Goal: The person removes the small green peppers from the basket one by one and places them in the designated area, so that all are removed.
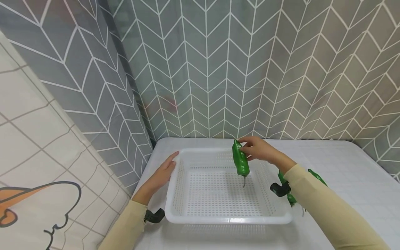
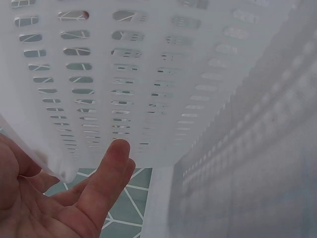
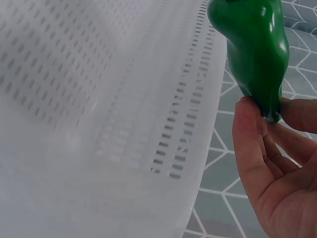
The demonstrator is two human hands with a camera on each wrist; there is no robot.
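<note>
A long green pepper [image 1: 240, 160] hangs stem down over the right part of a white perforated plastic basket [image 1: 228, 220]. My right hand [image 1: 257, 150] pinches the pepper near its blunt upper end, between thumb and fingertips, as the right wrist view also shows. At the basket's left side, toward the far corner, my left hand [image 1: 164, 172] holds the rim. In the left wrist view, fingers [image 2: 111, 171] of that hand lie against the outer perforated wall, with others at the rim. No pepper shows inside the basket.
More green peppers [image 1: 317, 176] lie on the white-covered table [image 1: 353, 159] right of the basket, partly hidden by my right sleeve [image 1: 328, 208]. A grey curtain [image 1: 215, 69] with white chevron lines hangs behind the table. Black wrist mounts [image 1: 154, 216] sit on both forearms.
</note>
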